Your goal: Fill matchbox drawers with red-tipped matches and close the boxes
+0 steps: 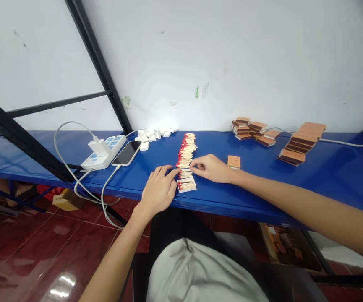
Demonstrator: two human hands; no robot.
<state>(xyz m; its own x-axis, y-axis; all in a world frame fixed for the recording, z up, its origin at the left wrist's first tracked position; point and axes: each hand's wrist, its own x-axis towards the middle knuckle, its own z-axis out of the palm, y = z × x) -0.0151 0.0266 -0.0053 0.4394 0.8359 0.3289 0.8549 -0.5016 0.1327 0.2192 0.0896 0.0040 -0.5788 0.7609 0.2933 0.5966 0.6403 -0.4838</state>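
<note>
Left hand (158,188), fingers pressed together, braces match row (186,147); right hand (211,168) pinches row's near end, apparently squaring sticks by matchbox tray (186,185).

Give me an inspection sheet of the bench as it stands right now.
Surface: blue table, glossy.
Job's things: row of red-tipped matches; filled tray at its near end.
Clutter: white trays, brown sleeve stacks, one loose sleeve, phone.
Hands: left hand, fingertips on the row's left side; right hand, fingers on its right side, grip unclear.
Cables: white cables from power strip hang over the front edge; one plugs into the phone.
Surroundings: white wall, black frame, red tiled floor.
</note>
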